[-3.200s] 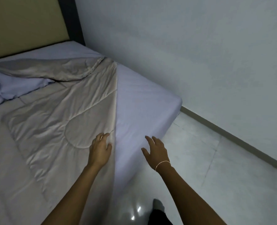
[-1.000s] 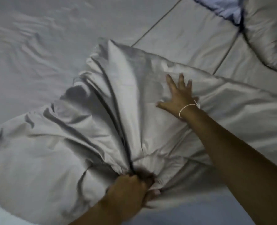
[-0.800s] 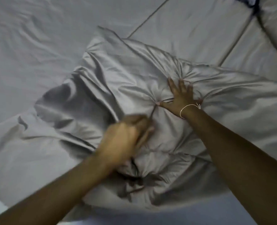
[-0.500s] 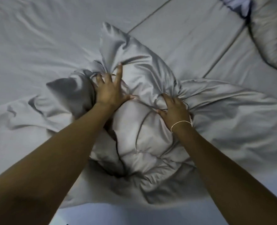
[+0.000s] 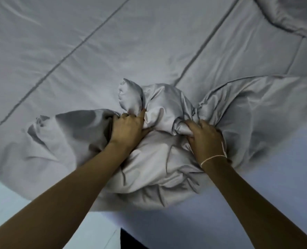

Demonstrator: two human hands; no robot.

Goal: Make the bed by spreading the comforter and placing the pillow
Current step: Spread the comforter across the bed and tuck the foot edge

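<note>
The grey quilted comforter (image 5: pixel 131 42) covers most of the bed, with stitched seams running diagonally. Its near edge is gathered into a crumpled heap (image 5: pixel 159 159) in front of me. My left hand (image 5: pixel 127 130) is closed around a fistful of that bunched fabric on the heap's left. My right hand (image 5: pixel 205 136), with a thin white band at the wrist, clutches another fold on the heap's right. A puffed corner (image 5: pixel 130 95) sticks up just beyond my left hand. No pillow is plainly in view.
The pale lilac bed sheet (image 5: pixel 274 177) shows bare at the near right. A rumpled fold of grey bedding (image 5: pixel 292 13) lies at the top right corner. Light floor tiles (image 5: pixel 7 196) show at the bottom left beside the bed edge.
Both hands have drawn the bunched comforter toward me and closed into fists on it. The tall peak of fabric has collapsed into a lower heap.
</note>
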